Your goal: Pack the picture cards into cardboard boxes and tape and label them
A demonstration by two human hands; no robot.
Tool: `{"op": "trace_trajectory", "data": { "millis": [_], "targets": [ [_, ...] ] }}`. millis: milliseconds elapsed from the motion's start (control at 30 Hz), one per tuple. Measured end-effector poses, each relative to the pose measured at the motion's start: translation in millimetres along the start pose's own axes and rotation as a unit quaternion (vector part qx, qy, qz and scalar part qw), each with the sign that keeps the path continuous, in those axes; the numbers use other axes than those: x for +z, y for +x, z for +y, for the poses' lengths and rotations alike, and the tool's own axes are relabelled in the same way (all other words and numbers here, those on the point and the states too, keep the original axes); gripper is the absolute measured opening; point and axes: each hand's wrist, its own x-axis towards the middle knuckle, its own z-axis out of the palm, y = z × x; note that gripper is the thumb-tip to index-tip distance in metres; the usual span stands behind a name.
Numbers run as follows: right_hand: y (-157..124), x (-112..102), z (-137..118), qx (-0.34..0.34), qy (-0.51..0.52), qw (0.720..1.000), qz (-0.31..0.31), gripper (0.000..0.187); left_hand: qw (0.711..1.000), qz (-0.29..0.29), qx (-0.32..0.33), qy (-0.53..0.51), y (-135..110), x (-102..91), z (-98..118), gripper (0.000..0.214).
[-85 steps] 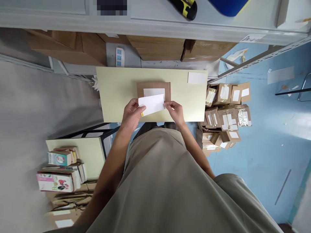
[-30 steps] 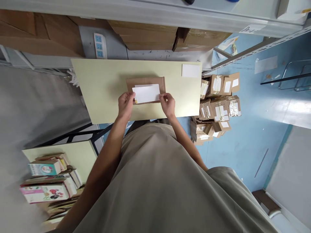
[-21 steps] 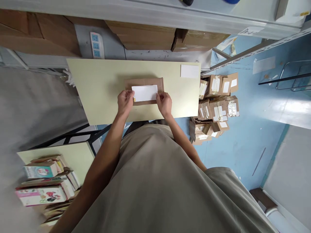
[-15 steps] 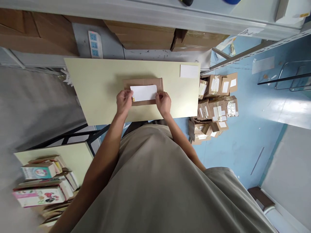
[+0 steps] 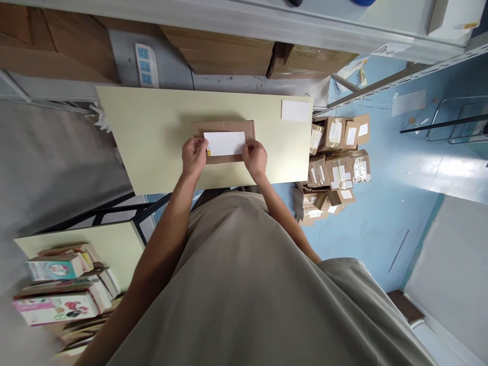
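Observation:
A white label (image 5: 224,144) with a small yellow mark at its lower left corner lies over a brown cardboard box (image 5: 223,125). My left hand (image 5: 194,156) pinches the label's left end between thumb and fingers. At the opposite end, my right hand (image 5: 255,158) pinches the right edge. Whether the label touches the box, I cannot tell. The box rests on a pale yellow table (image 5: 160,137), close to its front edge. Another white sheet (image 5: 295,110) lies at the table's back right corner.
Several taped cardboard boxes (image 5: 340,170) are piled on the blue floor to the right. Behind the table, large cartons (image 5: 224,53) and a power strip (image 5: 146,66) sit under a grey shelf (image 5: 244,25). Flattened printed boxes (image 5: 57,309) stand on a lower board at left.
Both hands keep their pinch on the label, which hardly moves over the box. The whole view has shifted slightly.

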Motion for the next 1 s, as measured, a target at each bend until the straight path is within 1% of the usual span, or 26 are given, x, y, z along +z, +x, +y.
{"op": "trace_trajectory", "data": {
  "millis": [200,333,533,733,900,1000],
  "targets": [
    [1.2,-1.5,-3.3,0.002,-0.014,1.0,-0.002,0.021,1.0,-0.006,0.012,-0.004,-1.3,-0.1,3.8,0.04],
    [1.5,-3.4,-6.4,0.003,-0.026,1.0,-0.005,0.021,1.0,-0.012,0.003,-0.012,-2.3,-0.7,6.4,0.044],
    [2.9,-4.3,-8.3,0.005,-0.042,0.999,-0.008,0.02,1.0,-0.001,-0.002,0.004,-0.2,0.2,4.7,0.037],
    [6.3,-2.9,-6.2,0.008,-0.048,0.999,-0.009,0.021,1.0,-0.009,-0.001,0.006,2.6,0.9,0.6,0.032],
    [8.1,-15.1,-10.5,0.016,-0.076,0.996,-0.035,0.021,1.0,-0.009,-0.007,0.001,1.5,3.4,4.4,0.028],
    [8.3,-27.5,-16.5,0.017,-0.118,0.99,-0.074,0.019,1.0,-0.014,-0.017,0.0,-0.7,4.7,10.2,0.029]
  ]
}}
